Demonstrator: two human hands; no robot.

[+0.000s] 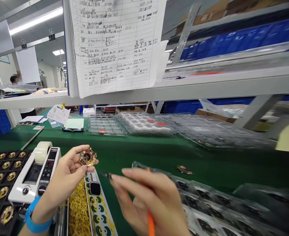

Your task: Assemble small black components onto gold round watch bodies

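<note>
My left hand (72, 170), with a blue band at its wrist, pinches a round gold-coloured metal part (87, 158) with a dark centre, raised above the green table. To its right, my right hand (146, 196) is closed around a slim orange-handled tool (151, 223). A small dark tip or piece (106, 175) sticks out from the right fingertips toward the gold part, apart from it; blur hides what exactly it is. Below the left hand lies a long strip sheet (102, 213) with green and yellow shapes, beside a container of small yellow rings (79, 209).
A white tape dispenser (33, 177) stands left, next to a black tray (2, 170) of gold round parts. Clear trays (208, 203) with dark parts lie right, near a loose round part (184, 169). Stacked clear trays (144, 123) sit behind, under a shelf (125, 95) with handwritten sheets.
</note>
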